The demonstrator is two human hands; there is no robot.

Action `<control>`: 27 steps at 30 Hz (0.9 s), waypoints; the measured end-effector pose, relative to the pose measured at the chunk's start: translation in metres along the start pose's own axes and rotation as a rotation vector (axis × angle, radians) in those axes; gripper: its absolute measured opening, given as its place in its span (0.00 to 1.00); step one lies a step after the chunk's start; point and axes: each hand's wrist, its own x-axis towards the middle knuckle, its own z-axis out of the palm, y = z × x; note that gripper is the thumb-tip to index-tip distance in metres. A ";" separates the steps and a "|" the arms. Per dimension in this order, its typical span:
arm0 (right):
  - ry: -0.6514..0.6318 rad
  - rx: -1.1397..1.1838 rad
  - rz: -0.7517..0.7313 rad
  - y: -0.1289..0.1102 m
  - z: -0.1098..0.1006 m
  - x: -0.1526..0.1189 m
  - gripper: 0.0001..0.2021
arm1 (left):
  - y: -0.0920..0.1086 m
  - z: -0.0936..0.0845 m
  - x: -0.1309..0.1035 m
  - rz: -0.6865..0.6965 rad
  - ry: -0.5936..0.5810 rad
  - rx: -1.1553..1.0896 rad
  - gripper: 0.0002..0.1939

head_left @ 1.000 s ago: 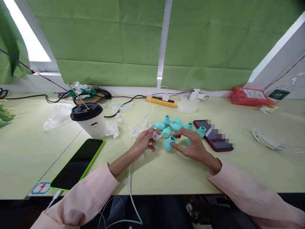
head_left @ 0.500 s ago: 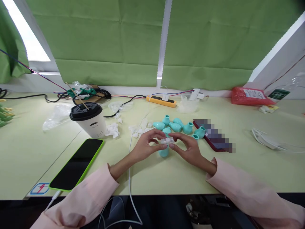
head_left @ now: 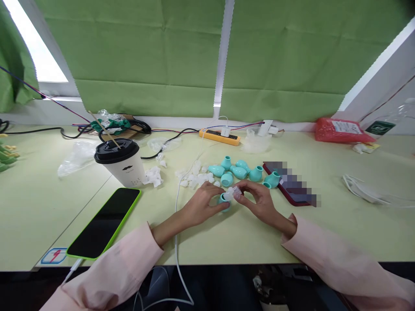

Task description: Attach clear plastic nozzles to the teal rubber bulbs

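Observation:
Between the thumb and fingers of my right hand (head_left: 257, 199) is a small translucent plastic piece (head_left: 232, 193), tilted, its left end close to the mouth of a small turquoise vase. My left hand (head_left: 202, 204) is closed around that turquoise vase (head_left: 223, 198), which stands on the table partly hidden by the thumb and fingers. Whether the plastic piece touches the rim, I cannot tell. Several more glossy turquoise vases (head_left: 239, 172) lie or stand just beyond my hands. Left of them is a loose heap of small white translucent pieces (head_left: 197, 178).
A white cable (head_left: 177, 224) runs down the table beside my left wrist. On the left are a paper cup (head_left: 121, 164) with a black lid and a phone (head_left: 105, 222) in a green case. A dark red phone (head_left: 288, 185) lies right; a yellow power strip (head_left: 220, 137) is behind.
My left hand has let go of the translucent piece, moved down and taken hold of the turquoise vase. My right hand keeps the piece, now tilted beside the vase's mouth.

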 end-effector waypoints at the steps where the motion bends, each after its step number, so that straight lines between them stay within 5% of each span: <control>1: -0.002 0.006 0.001 0.000 0.000 0.000 0.05 | 0.000 0.000 0.000 0.021 0.017 0.000 0.13; 9: -0.068 0.021 -0.027 -0.004 -0.003 0.001 0.05 | -0.003 -0.001 -0.002 -0.023 0.069 0.065 0.10; 16: 0.044 -0.033 -0.087 -0.007 -0.005 0.001 0.09 | -0.004 -0.005 -0.001 -0.014 0.213 0.073 0.08; 27: 0.009 -0.323 -0.418 -0.001 -0.006 -0.001 0.15 | -0.007 -0.012 0.002 -0.176 0.134 -0.121 0.19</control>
